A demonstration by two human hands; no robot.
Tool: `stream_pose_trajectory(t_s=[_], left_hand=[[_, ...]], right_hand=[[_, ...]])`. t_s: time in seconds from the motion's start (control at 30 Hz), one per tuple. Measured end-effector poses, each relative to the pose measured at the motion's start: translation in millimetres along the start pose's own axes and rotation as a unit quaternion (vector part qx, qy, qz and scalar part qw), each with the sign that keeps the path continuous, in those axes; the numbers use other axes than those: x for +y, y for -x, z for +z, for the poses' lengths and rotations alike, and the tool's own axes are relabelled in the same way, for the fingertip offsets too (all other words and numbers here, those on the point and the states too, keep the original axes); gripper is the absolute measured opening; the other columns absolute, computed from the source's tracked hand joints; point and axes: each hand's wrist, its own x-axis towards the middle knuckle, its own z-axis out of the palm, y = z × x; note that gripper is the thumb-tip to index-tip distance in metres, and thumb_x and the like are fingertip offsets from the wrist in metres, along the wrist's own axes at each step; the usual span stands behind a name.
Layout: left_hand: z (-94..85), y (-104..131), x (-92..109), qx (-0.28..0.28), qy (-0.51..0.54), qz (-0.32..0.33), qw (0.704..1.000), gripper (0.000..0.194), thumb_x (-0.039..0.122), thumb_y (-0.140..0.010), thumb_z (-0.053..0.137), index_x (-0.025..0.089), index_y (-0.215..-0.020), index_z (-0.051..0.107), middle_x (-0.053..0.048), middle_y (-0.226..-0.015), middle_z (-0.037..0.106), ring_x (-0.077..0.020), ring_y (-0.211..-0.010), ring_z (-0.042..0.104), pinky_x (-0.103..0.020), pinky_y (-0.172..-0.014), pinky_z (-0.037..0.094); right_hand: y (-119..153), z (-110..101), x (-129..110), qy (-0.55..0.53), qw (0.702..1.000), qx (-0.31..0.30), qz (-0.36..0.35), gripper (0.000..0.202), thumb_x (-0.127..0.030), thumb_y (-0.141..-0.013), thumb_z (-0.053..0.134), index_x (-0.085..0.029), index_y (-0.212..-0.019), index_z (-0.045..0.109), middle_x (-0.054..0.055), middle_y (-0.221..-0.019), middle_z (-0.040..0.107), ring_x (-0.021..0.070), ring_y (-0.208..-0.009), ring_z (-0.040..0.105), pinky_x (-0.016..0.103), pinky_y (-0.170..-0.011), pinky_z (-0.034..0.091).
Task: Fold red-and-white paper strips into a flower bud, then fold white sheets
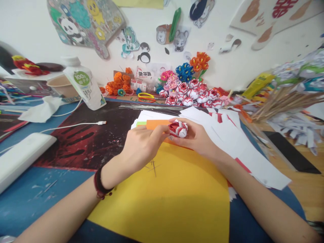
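Note:
A red and white paper flower (178,129) is held up over the far edge of a large yellow sheet (177,195). My right hand (196,136) wraps its fingers round the flower from the right. From the left, my left hand (144,143) pinches at the flower's left side with thumb and forefinger; whether a petal is between them is too small to tell. Several thin wires (153,167) lie on the yellow sheet below my left hand. Orange paper (155,124) shows behind the hands.
White sheets (243,152) spread to the right. Finished paper flowers (193,93) are heaped by the wall. A white bottle (84,84), a cable (73,126) and a white power strip (25,158) are on the left. A dark phone-like slab (292,152) lies at right.

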Motion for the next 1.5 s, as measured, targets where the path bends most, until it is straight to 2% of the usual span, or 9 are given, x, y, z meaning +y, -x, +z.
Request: stream_pose_trajectory(t_s=[0.2,0.5,0.63,0.7,0.8,0.9,0.97,1.27,1.5], left_hand=[[-0.9,2,0,-0.015,-0.069,0.055,0.996,0.005,0.014,-0.094,0.058,0.015,-0.098,0.061,0.008,-0.050,0.052,-0.0099,-0.042,0.046,-0.026,-0.051,0.031],[-0.1,1,5,-0.018,-0.078,0.053,0.995,0.010,0.019,-0.095,0.055,0.014,-0.090,0.062,0.008,-0.047,0.050,-0.0092,-0.040,0.046,-0.026,-0.050,0.033],[-4.7,-2,6,-0.062,0.060,-0.073,0.994,0.008,0.022,-0.094,0.057,0.016,-0.094,0.063,0.008,-0.050,0.055,-0.0079,-0.044,0.049,-0.021,-0.050,0.034],[-9.4,-8,6,-0.109,0.212,-0.193,0.952,0.009,0.025,-0.093,0.060,0.017,-0.092,0.063,0.008,-0.050,0.054,-0.0062,-0.043,0.047,-0.019,-0.049,0.034],[-15.6,-17,5,-0.168,0.408,-0.311,0.842,0.019,0.033,-0.093,0.062,0.016,-0.085,0.063,0.008,-0.046,0.050,-0.0054,-0.039,0.042,-0.017,-0.042,0.030],[-17.8,-22,3,-0.184,0.517,-0.361,0.754,0.024,0.037,-0.093,0.063,0.014,-0.084,0.064,0.007,-0.043,0.049,-0.0053,-0.036,0.040,-0.017,-0.038,0.027],[-17.6,-22,4,-0.172,0.540,-0.369,0.737,0.025,0.037,-0.091,0.066,0.014,-0.083,0.065,0.007,-0.042,0.047,-0.0047,-0.035,0.038,-0.016,-0.036,0.025],[-13.4,-18,4,-0.137,0.501,-0.365,0.773,0.022,0.034,-0.082,0.077,0.014,-0.078,0.069,0.007,-0.041,0.048,-0.0037,-0.035,0.037,-0.015,-0.036,0.023],[-14.3,-15,8,-0.095,0.425,-0.300,0.849,0.015,0.029,-0.085,0.075,0.015,-0.083,0.071,0.008,-0.046,0.046,-0.0044,-0.040,0.035,-0.018,-0.040,0.025]], right_hand=[[0,4,0,-0.011,1.000,0.001,0.001,0.048,-0.029,-0.074,0.086,-0.025,-0.116,0.065,0.004,-0.112,0.069,0.0195,-0.098,0.068,0.032,-0.084,0.057],[1,6,6,0.038,0.999,0.006,-0.004,0.047,-0.035,-0.076,0.085,-0.025,-0.117,0.064,0.005,-0.113,0.069,0.0213,-0.100,0.068,0.036,-0.086,0.055],[2,5,2,0.033,0.999,0.013,-0.016,0.046,-0.035,-0.075,0.085,-0.024,-0.115,0.065,0.005,-0.113,0.069,0.0220,-0.100,0.068,0.036,-0.085,0.057],[2,4,0,0.033,0.999,0.015,-0.019,0.048,-0.035,-0.075,0.085,-0.024,-0.116,0.065,0.006,-0.115,0.069,0.0222,-0.101,0.068,0.035,-0.084,0.057],[2,2,-2,0.037,0.999,0.010,-0.020,0.051,-0.035,-0.074,0.085,-0.024,-0.119,0.064,0.007,-0.118,0.068,0.0223,-0.103,0.067,0.036,-0.086,0.057],[3,2,-4,0.034,0.999,0.004,-0.021,0.052,-0.035,-0.074,0.086,-0.024,-0.120,0.065,0.007,-0.117,0.069,0.0219,-0.103,0.067,0.036,-0.087,0.057],[3,2,-5,0.039,0.999,0.002,-0.023,0.052,-0.035,-0.074,0.086,-0.024,-0.120,0.065,0.007,-0.117,0.069,0.0222,-0.103,0.068,0.036,-0.087,0.057],[3,1,-3,0.045,0.998,0.000,-0.035,0.051,-0.032,-0.073,0.087,-0.025,-0.120,0.066,0.006,-0.119,0.068,0.0221,-0.105,0.067,0.036,-0.090,0.056],[4,-1,-4,0.046,0.998,-0.006,-0.039,0.054,-0.035,-0.072,0.088,-0.025,-0.120,0.066,0.006,-0.117,0.069,0.0235,-0.104,0.067,0.038,-0.089,0.056]])
